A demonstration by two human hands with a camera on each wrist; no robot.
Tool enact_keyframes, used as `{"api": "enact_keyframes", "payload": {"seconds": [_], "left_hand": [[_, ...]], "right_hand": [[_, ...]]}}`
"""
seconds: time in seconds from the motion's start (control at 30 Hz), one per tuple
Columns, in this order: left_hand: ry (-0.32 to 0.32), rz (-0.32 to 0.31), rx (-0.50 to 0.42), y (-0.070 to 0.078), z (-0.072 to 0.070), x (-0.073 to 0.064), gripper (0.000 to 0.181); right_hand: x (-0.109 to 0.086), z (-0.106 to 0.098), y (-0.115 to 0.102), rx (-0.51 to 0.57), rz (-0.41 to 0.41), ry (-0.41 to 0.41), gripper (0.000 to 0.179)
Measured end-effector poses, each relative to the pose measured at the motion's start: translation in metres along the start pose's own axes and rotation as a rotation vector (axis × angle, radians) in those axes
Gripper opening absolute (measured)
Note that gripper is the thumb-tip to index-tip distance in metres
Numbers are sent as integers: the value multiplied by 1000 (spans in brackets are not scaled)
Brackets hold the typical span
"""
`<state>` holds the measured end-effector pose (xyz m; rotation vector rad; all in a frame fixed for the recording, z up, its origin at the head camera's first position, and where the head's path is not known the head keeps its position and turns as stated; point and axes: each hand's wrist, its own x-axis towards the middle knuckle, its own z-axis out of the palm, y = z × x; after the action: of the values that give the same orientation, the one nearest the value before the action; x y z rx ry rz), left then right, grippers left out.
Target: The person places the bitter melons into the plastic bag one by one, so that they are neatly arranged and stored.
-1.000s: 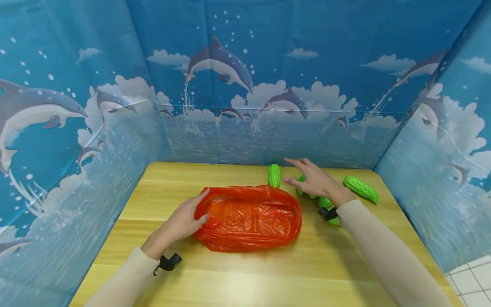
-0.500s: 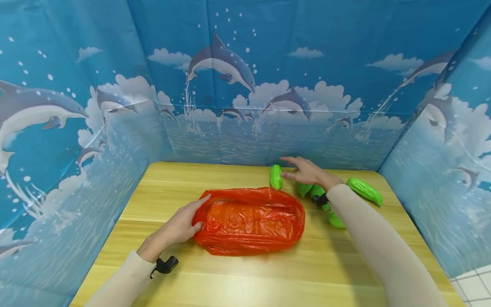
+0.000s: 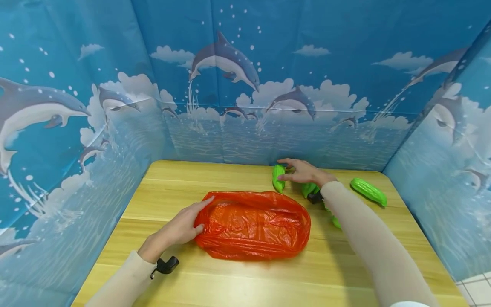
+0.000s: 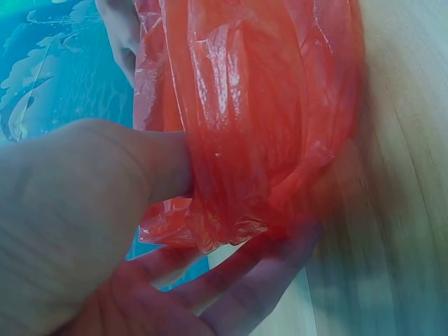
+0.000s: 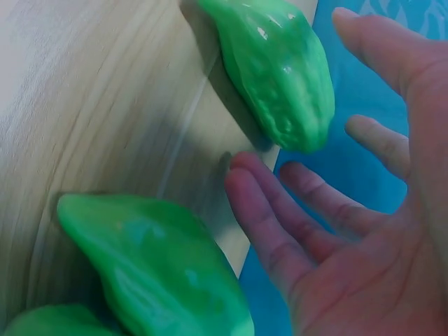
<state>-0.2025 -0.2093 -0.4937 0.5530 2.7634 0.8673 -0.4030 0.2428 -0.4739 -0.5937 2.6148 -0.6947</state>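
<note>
A red plastic bag (image 3: 253, 226) lies with its wide mouth facing up in the middle of the table. At its left end my left hand (image 3: 182, 225) holds the rim; the left wrist view has the thumb inside the bag (image 4: 245, 105) and the fingers outside. My right hand (image 3: 303, 172) reaches to the back of the table, beside a bumpy green bitter melon (image 3: 278, 178). In the right wrist view its fingers are spread around the near end of the bitter melon (image 5: 280, 77), with a gap between them.
Several more green vegetables, one of them smoother and pointed (image 5: 154, 259), lie under and behind the right forearm, partly hidden. A long ridged green one (image 3: 369, 192) lies at the back right. Dolphin-print curtains (image 3: 245, 136) close off the table's back and sides.
My right hand has moved left and come down beside the bitter melon at the back. My left hand keeps its place at the bag's left end.
</note>
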Motion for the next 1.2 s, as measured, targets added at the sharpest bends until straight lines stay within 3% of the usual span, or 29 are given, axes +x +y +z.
{"api": "enact_keyframes", "payload": {"seconds": [0.4,0.7,1.2], "left_hand": [[8,-5,-9,0,1,3,91],[12,-24,-16,1,4,5,88],[25,-42,-10,3,7,6,88]], "right_hand": [[9,7,-2,25,25,-4,86],[13,14,-1,121,28,31,87],[5,16,1,160,31,107,91]]}}
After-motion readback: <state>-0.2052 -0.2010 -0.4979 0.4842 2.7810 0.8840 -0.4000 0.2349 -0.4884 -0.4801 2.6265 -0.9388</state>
